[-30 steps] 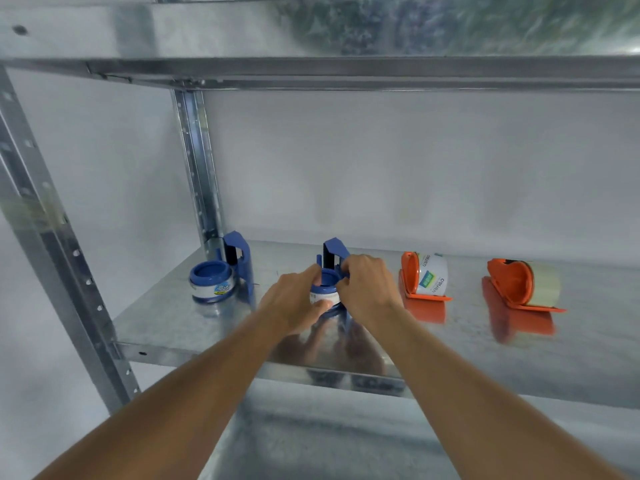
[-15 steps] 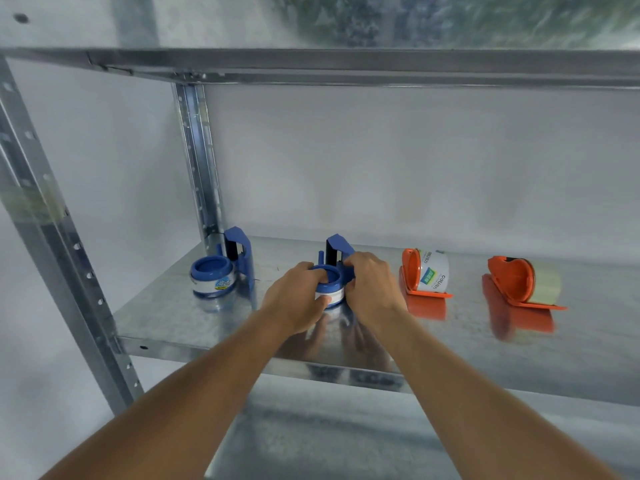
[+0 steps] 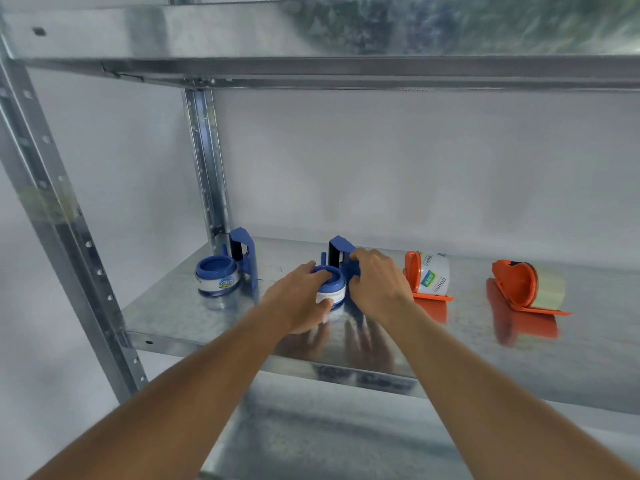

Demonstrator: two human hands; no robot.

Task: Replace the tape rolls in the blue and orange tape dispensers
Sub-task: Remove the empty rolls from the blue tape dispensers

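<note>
Both hands work at the middle blue dispenser (image 3: 341,268), which stands on the metal shelf (image 3: 194,317). The left hand (image 3: 298,299) curls round the tape roll (image 3: 332,294) seated in that dispenser: its thumb presses the roll's white side near the bottom, and its fingers (image 3: 320,271) reach over the blue hub on top, partly closed so that the roll sits between thumb and fingers. The right hand (image 3: 375,285) is folded over the dispenser's upright blue frame just right of the roll, fingers bent round the frame's edge and knuckles up; how tightly it grips cannot be told, as the fingertips are hidden behind the frame.

Counted along the shelf, there are four dispensers: two blue and two orange. Left of the held dispenser, near the shelf's rear post (image 3: 207,168), stands the second blue dispenser (image 3: 242,265), with a white labelled roll under its blue hub. Just right of the held dispenser is the first orange dispenser (image 3: 414,277), carrying a white roll with printed lettering and a green-and-blue label. Well right of that one sits the second orange dispenser (image 3: 516,284), with a pale yellowish roll. That makes four rolls in view, one to each dispenser. All four stand apart from each other, and the shiny shelf mirrors both hands and the orange pair.
</note>
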